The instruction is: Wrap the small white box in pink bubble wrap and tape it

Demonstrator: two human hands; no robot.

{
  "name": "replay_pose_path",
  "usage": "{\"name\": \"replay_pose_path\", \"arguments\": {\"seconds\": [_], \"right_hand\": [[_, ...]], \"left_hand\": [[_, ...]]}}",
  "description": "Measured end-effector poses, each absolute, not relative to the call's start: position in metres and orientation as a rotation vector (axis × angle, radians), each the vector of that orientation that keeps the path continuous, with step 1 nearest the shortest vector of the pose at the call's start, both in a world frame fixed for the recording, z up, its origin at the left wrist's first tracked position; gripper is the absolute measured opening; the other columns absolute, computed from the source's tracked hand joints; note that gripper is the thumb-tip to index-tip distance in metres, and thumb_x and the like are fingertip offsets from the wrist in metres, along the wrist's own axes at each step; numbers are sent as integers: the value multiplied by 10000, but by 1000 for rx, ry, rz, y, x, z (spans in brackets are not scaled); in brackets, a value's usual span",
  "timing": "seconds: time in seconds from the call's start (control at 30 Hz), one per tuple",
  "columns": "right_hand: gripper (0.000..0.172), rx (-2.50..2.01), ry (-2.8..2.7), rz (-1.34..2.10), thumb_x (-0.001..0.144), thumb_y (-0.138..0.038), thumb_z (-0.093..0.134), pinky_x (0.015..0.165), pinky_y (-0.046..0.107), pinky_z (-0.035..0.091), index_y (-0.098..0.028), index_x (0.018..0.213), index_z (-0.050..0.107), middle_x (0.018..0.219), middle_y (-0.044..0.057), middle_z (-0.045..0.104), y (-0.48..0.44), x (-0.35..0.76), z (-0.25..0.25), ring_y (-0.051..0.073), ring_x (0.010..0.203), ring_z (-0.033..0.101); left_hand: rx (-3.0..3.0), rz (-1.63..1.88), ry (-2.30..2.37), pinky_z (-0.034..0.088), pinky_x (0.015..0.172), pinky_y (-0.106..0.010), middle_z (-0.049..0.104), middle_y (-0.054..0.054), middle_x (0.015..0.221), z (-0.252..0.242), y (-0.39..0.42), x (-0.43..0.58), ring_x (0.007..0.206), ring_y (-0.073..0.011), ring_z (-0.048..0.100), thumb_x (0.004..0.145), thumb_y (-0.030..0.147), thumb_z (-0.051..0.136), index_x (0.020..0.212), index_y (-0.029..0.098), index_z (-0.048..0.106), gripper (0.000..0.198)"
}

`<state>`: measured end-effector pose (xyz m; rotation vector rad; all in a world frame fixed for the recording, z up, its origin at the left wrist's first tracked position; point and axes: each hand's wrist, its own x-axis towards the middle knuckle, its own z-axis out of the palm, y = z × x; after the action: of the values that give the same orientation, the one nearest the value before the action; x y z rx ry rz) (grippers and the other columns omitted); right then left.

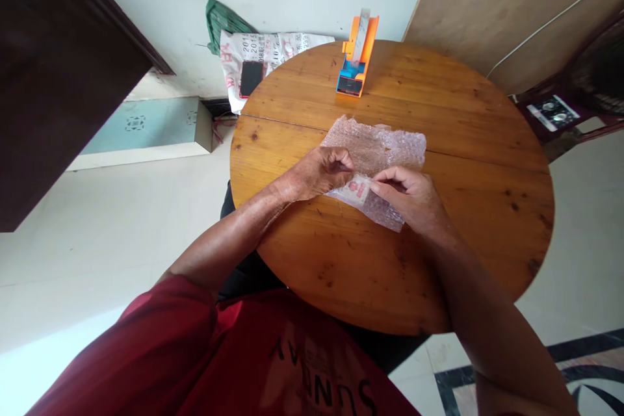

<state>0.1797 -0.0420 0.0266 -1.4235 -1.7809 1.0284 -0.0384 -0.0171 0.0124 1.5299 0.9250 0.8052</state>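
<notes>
A sheet of clear bubble wrap (383, 146) lies on the round wooden table (478, 162). Its near part is folded around a small white packet with a red mark (358, 190). My left hand (322, 172) is closed, with its fingers curled and pinching the left edge of the wrap beside the packet. My right hand (412, 198) is closed too, pressing the wrap down over the packet's right end with thumb and fingers. Both hands rest on the tabletop near the middle.
An orange and blue tape dispenser (357, 58) stands at the table's far edge. Behind the table a printed white sack (263, 55) with a dark phone (251, 77) on it leans at the wall. A dark chair (575, 94) stands at right, dark furniture (53, 71) at left.
</notes>
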Motion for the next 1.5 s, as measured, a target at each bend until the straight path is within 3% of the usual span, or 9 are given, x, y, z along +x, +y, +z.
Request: {"name": "replay_pose_path", "arguments": {"seconds": [0.33,0.53,0.7,0.83,0.93,1.17,1.3,1.5], "right_hand": [[107,-1389,-1764,995,819,-335,704,628,321,531,-256,791,772,786,4,778,-43,183,21,183,690,680],[144,-1412,-1783,951,819,-350,697,555,282,486,-238,732,720,674,-8,710,-42,181,23,152,602,611],[153,-1424,-1808,909,848,-313,650,582,283,490,-226,724,662,666,-2,678,-44,177,20,153,621,609],[57,-1353,-1846,675,849,-294,661,735,356,547,-244,865,683,886,34,723,-49,176,20,197,792,670],[90,-1148,-2016,441,863,-257,655,894,428,527,-269,929,715,1071,66,708,-52,176,21,236,969,662],[171,-929,-2338,156,910,-217,638,935,431,478,-284,1021,748,1048,33,755,-49,176,15,244,1020,634],[157,-888,-2366,81,937,-219,616,922,402,465,-245,1025,744,1052,33,762,-47,176,15,218,991,645],[152,-868,-2394,14,954,-243,602,906,382,437,-225,1021,738,1047,34,757,-48,177,17,204,973,640]], "left_hand": [[1536,834,929,398,569,-188,609,14,707,11,-16,-41,620,-66,514,759,179,660,754,148,616,54],[1522,835,938,389,553,-198,609,20,687,10,-16,-40,591,-66,508,764,195,662,737,156,613,69],[1521,821,951,373,537,-190,583,29,664,14,-16,-41,579,-58,486,762,169,658,718,152,601,73],[1527,793,976,355,524,-189,562,36,638,16,-16,-40,561,-56,467,765,153,647,722,150,607,59],[1531,799,982,351,530,-195,554,38,633,16,-16,-40,559,-57,460,767,159,645,722,151,607,60],[1546,806,954,362,551,-203,567,27,656,16,-16,-41,587,-66,464,773,194,660,714,148,604,94],[1532,730,993,382,587,-193,589,21,711,19,-14,-44,630,-69,485,790,217,653,789,140,633,79],[1658,553,1207,393,644,-194,615,17,832,42,-14,-66,730,-93,521,787,268,649,973,143,658,225]]}}
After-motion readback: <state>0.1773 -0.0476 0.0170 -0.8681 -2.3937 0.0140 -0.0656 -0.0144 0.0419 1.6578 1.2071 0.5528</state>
